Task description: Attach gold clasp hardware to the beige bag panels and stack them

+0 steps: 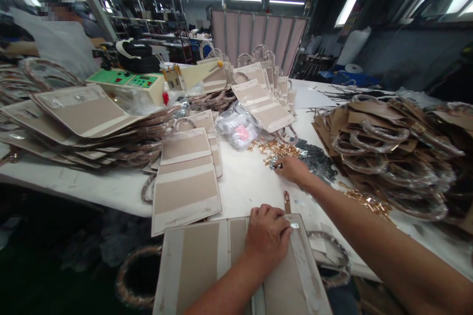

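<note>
Bag panel [207,266]: left hand [268,236], fingers curled, is pressing it; seemingly no fitting attached yet. Beyond it, right hand [293,170] is pinching into gold fittings [275,150], hold unclear.

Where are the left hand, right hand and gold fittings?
left hand [268,235]: head view, back of hand.
right hand [294,170]: head view, back of hand.
gold fittings [274,149]: head view, middle of pile.

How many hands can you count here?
2: the left hand rests on the beige bag panel; the right hand reaches the gold fittings. The co-worker shows none.
</note>
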{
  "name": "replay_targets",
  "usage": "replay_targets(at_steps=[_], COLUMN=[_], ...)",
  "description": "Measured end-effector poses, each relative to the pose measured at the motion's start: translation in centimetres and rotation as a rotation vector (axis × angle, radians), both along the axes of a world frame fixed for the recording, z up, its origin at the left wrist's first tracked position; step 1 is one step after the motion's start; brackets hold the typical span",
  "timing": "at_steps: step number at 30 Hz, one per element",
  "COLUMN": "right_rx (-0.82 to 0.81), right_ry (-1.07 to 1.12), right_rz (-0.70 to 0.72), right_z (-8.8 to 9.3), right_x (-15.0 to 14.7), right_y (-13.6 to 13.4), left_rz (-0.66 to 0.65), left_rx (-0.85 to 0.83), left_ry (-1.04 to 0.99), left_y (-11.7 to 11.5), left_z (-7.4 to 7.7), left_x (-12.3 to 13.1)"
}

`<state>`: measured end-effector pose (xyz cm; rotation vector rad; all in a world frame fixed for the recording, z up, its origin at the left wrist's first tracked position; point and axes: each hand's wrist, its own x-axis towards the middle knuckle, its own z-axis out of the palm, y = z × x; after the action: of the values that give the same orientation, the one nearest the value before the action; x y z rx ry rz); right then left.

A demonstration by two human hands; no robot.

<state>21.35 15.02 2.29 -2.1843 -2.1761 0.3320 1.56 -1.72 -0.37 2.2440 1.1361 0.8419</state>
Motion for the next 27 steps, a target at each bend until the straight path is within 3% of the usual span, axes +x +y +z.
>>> replay_targets(at_steps=[19,23,27], right_rx=[-0.05,-0.019,0.005], right_ry=[0.03,0.111,0.241], right_rz=[0.085,0.07,0.059], right_z=[-0.7,0.3,2.7], right_x=[0.5,-0.1,0.1], right_y=[3.5,3.1,0.8], left_rz=[-0.01,-0.017,-0.029], left_rx=[-0.001,0.004,0.012], left_ry=[0.007,0.016,0.041], left_y=[0.0,0.0,0.0], left_z=[0.1,0.1,0.2], left_x=[-0.2,-0.2,-0.3])
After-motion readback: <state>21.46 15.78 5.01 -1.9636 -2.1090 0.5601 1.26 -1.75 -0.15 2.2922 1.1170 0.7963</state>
